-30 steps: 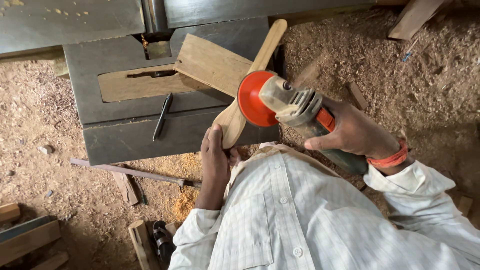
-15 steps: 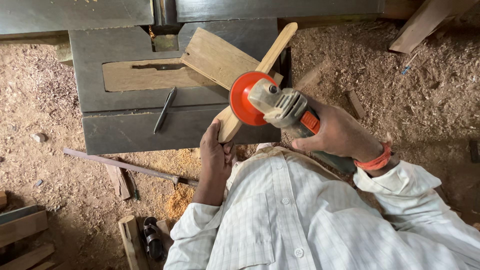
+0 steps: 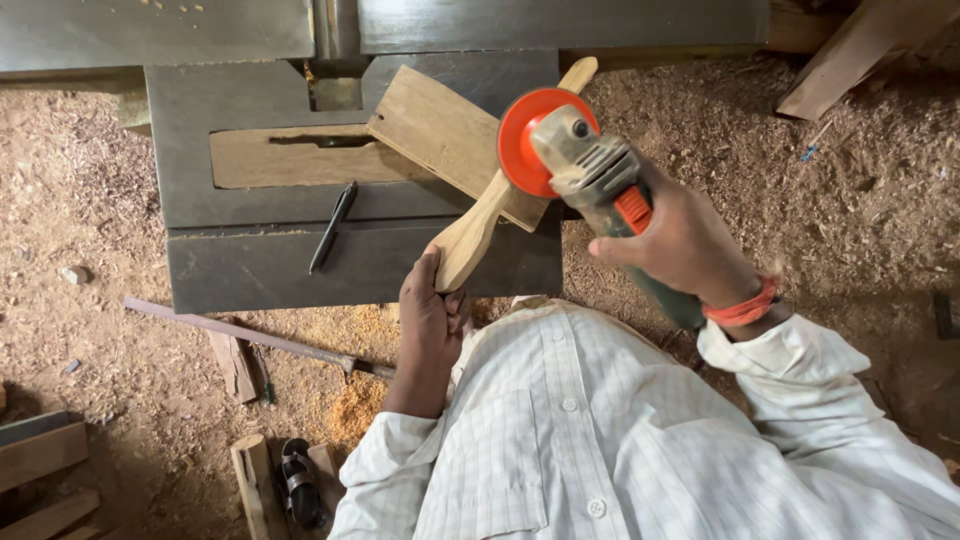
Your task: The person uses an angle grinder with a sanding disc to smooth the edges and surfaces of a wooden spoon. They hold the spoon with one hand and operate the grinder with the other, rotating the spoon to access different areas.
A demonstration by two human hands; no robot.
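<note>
— Where's the wooden paddle (image 3: 478,225)?
— Centre frame, long axis running up-right; left hand (image 3: 430,315) grips its broad lower end.
— And the grinder (image 3: 590,170)?
— Right hand (image 3: 680,240) clasps it, orange disc (image 3: 520,142) against the paddle's upper handle, over the plank (image 3: 440,130).

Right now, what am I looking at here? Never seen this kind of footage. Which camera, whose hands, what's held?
There is one picture, from a camera worn on a person's head, looking down past their white checked shirt. No robot: two bare hands do the work. The left hand grips the wide end of a long wooden paddle, which lies slanted across a dark metal machine table. The right hand holds a power grinder with an orange disc at the paddle's narrow part; whether it touches is not clear. On the table also lie a flat wooden board and a black pen. Sawdust covers the ground.
</note>
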